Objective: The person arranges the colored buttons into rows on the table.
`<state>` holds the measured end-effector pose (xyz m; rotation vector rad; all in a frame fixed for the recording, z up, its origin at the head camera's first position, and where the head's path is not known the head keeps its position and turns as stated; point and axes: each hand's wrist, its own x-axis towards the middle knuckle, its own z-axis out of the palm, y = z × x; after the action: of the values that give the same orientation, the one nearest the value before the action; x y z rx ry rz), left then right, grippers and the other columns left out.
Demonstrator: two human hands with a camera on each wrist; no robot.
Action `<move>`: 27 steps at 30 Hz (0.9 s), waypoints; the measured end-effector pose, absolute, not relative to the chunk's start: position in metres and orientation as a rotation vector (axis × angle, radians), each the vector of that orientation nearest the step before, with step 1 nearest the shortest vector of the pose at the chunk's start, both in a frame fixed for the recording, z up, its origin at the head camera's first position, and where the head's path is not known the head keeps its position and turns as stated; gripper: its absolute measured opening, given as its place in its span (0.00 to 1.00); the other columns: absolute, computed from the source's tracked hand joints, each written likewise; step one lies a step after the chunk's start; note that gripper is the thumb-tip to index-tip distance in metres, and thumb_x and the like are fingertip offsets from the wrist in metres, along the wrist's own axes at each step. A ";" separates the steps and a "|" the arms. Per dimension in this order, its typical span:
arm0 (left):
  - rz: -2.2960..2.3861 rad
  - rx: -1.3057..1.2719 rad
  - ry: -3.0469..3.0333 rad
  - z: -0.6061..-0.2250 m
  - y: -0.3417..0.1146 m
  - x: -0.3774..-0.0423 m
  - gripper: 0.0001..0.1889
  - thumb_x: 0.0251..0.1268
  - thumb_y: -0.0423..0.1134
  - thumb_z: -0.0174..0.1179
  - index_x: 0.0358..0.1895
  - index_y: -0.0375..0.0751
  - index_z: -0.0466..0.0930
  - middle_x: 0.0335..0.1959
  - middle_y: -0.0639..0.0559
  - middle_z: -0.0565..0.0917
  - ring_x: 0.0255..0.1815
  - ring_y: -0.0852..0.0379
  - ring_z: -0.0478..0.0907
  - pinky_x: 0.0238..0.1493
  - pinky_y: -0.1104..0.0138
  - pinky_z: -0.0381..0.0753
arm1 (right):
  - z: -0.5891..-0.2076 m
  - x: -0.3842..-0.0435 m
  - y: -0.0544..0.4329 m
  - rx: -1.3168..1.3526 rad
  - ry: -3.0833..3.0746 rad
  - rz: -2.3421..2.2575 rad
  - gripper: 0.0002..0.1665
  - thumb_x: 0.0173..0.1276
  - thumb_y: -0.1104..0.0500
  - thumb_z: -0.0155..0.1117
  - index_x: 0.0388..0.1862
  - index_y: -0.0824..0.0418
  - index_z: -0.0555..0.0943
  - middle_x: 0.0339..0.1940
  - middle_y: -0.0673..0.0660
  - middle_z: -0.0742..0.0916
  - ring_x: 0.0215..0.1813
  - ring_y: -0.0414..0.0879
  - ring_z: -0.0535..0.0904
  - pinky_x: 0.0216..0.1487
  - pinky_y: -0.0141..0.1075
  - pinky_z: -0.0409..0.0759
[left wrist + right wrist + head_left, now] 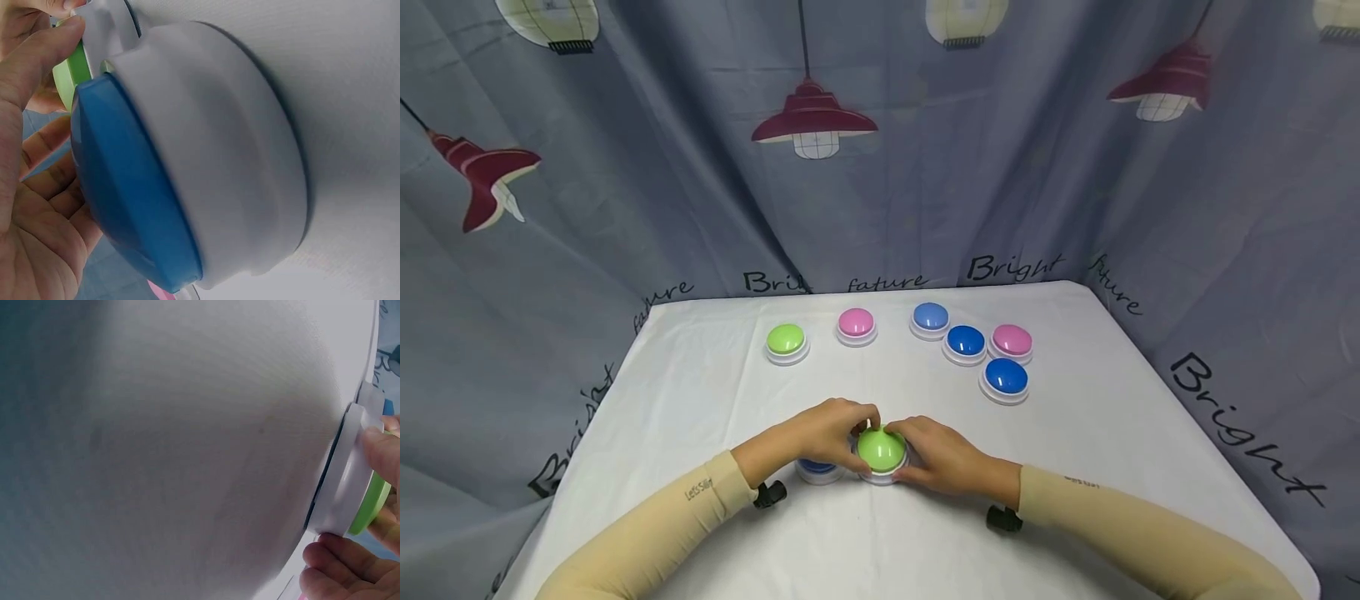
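Note:
A green-domed push button (882,450) on a white base sits on the table near its front middle. My left hand (831,432) grips its left side, thumb at the near edge and fingers at the far edge. From the right, my right hand (943,457) holds the same button between thumb and fingers. In the right wrist view, the thumb (381,453) lies on the white base of the green button (374,503). Just left of it, under my left hand, stands a blue push button (817,471), partly hidden; it looms large in the left wrist view (134,187).
Farther back on the white table (700,383) stand a green button (786,339) and a pink button (856,322). At the back right cluster a light blue button (931,317), two dark blue buttons (966,341) and another pink button (1012,340). A grey curtain (700,192) hangs behind.

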<state>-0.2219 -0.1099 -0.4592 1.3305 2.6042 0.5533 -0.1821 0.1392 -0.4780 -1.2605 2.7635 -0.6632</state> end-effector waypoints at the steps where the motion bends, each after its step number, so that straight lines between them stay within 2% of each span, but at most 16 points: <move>1: 0.555 1.334 2.606 -0.460 -0.110 -0.222 0.29 0.45 0.56 0.78 0.49 0.50 0.76 0.35 0.62 0.79 0.38 0.62 0.79 0.40 0.73 0.77 | -0.478 -0.182 0.140 -1.260 2.766 -0.662 0.38 0.63 0.44 0.72 0.67 0.58 0.71 0.58 0.53 0.80 0.60 0.44 0.75 0.61 0.41 0.76; 5: 0.549 1.316 2.606 -0.458 -0.109 -0.222 0.30 0.45 0.57 0.78 0.50 0.50 0.75 0.37 0.61 0.79 0.39 0.60 0.79 0.42 0.72 0.77 | -0.480 -0.183 0.142 -1.287 2.760 -0.671 0.39 0.64 0.44 0.71 0.68 0.58 0.69 0.58 0.52 0.79 0.59 0.43 0.74 0.60 0.40 0.76; 8: 0.535 1.277 2.597 -0.456 -0.110 -0.224 0.32 0.46 0.62 0.75 0.51 0.51 0.75 0.38 0.61 0.79 0.41 0.61 0.78 0.43 0.69 0.78 | -0.482 -0.186 0.144 -1.300 2.744 -0.644 0.41 0.64 0.43 0.71 0.69 0.58 0.67 0.59 0.52 0.78 0.60 0.42 0.73 0.61 0.39 0.75; 11: 0.548 1.232 2.592 -0.455 -0.110 -0.226 0.33 0.52 0.68 0.67 0.54 0.49 0.76 0.40 0.59 0.81 0.43 0.62 0.78 0.46 0.67 0.79 | -0.483 -0.189 0.147 -1.288 2.735 -0.615 0.44 0.63 0.42 0.71 0.70 0.59 0.65 0.60 0.52 0.78 0.61 0.42 0.72 0.63 0.40 0.74; 13: 0.582 1.205 2.588 -0.454 -0.112 -0.229 0.33 0.59 0.69 0.61 0.56 0.47 0.76 0.43 0.56 0.83 0.44 0.61 0.79 0.48 0.65 0.79 | -0.481 -0.191 0.150 -1.272 2.736 -0.609 0.46 0.62 0.41 0.72 0.71 0.59 0.65 0.61 0.53 0.78 0.62 0.43 0.72 0.64 0.41 0.73; 15: 0.628 1.183 2.594 -0.453 -0.113 -0.234 0.30 0.65 0.65 0.57 0.57 0.44 0.77 0.45 0.52 0.83 0.46 0.59 0.79 0.49 0.64 0.80 | -0.478 -0.193 0.152 -1.261 2.738 -0.607 0.45 0.62 0.42 0.72 0.71 0.59 0.65 0.60 0.54 0.78 0.62 0.44 0.72 0.64 0.43 0.73; 18: 0.674 1.189 2.611 -0.451 -0.111 -0.243 0.25 0.69 0.57 0.58 0.57 0.41 0.77 0.46 0.49 0.84 0.46 0.57 0.80 0.49 0.65 0.80 | -0.473 -0.198 0.158 -1.250 2.740 -0.611 0.43 0.63 0.45 0.72 0.71 0.58 0.66 0.60 0.56 0.78 0.63 0.45 0.72 0.64 0.44 0.73; 22: 0.717 1.248 2.621 -0.449 -0.096 -0.257 0.20 0.69 0.49 0.61 0.56 0.38 0.77 0.46 0.47 0.84 0.46 0.54 0.82 0.49 0.66 0.80 | -0.468 -0.207 0.169 -1.218 2.793 -0.618 0.39 0.64 0.50 0.71 0.70 0.58 0.67 0.61 0.56 0.79 0.64 0.47 0.72 0.65 0.45 0.73; 27: 0.733 1.289 2.589 -0.444 -0.070 -0.273 0.20 0.69 0.45 0.61 0.57 0.37 0.77 0.48 0.44 0.84 0.48 0.53 0.82 0.51 0.67 0.79 | -0.464 -0.220 0.188 -1.110 2.879 -0.645 0.34 0.64 0.55 0.71 0.66 0.61 0.71 0.61 0.55 0.80 0.63 0.49 0.74 0.64 0.47 0.74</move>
<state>-0.2725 -0.0700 -0.4438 1.2888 2.5886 0.7333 -0.2204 0.1883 -0.4640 -1.1103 2.8790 -0.6449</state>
